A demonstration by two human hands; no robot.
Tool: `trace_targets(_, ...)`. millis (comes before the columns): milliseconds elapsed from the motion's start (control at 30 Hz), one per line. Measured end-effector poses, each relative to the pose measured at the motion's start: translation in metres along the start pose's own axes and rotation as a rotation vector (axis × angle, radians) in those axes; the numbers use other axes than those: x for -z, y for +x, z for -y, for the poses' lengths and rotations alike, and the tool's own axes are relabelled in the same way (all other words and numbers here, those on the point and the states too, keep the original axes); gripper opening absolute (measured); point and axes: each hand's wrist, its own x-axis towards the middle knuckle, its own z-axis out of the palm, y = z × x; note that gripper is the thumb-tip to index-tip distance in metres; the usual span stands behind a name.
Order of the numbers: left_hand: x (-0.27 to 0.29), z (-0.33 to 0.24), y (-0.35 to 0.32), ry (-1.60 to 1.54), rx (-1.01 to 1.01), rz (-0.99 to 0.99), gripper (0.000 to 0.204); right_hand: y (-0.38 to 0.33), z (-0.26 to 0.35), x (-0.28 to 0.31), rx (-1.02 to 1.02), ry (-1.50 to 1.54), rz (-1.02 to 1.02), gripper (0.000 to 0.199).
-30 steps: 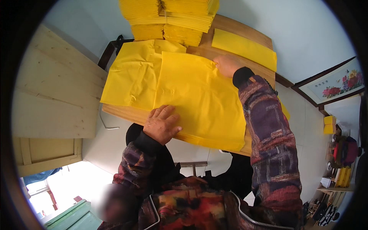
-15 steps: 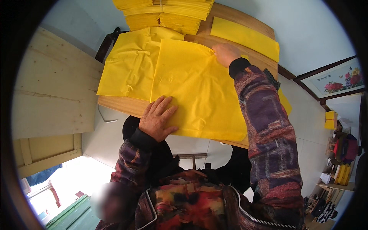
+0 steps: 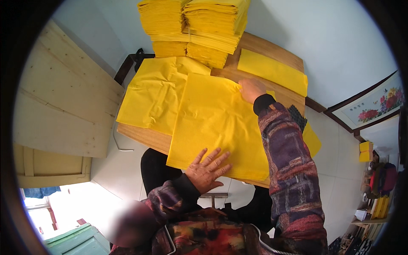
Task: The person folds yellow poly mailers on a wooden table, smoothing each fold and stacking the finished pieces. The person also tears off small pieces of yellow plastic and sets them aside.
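Observation:
A creased yellow cloth-like sheet [image 3: 221, 121] lies over the near part of the wooden table, its near edge hanging slightly past the tabletop. My left hand [image 3: 206, 171] rests on that near edge with its fingers spread flat. At the far edge, my right hand [image 3: 252, 90] has curled fingers pinching the sheet near its far right corner. My right forearm covers part of the sheet's right side. Partly beneath this sheet, to its left, is another wrinkled yellow sheet [image 3: 148, 95].
Tall stacks of folded yellow sheets [image 3: 208, 19] stand at the back of the wooden table [image 3: 146, 137]. A flat yellow strip [image 3: 272, 71] lies along the far right. A dark green textured object [image 3: 297, 117] shows beside my right sleeve. Wooden panels [image 3: 63, 93] stand at the left.
My left hand has slid right along the sheet's near edge, uncovering its near left corner. My right hand still grips the far edge. The view has shifted, showing more of the stacks.

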Motion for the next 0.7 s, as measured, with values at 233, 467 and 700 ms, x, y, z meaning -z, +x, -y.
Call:
trace_targets(233,-0.023,-0.003,-0.004,0.033,0.02,0.053,0.08,0.007,0.0,-0.004,-0.064,-0.012,0.034,0.029)
trace_targets(467,-0.031,-0.002,-0.002,0.098,0.008,-0.035,0.075,-0.015,0.004,0.018,-0.03,-0.088,-0.196,0.031)
trace_targets(700,-0.029,-0.004,-0.001,0.046,0.012,-0.014,0.077,-0.159,0.017,-0.001,0.098,0.379,-0.464,0.024)
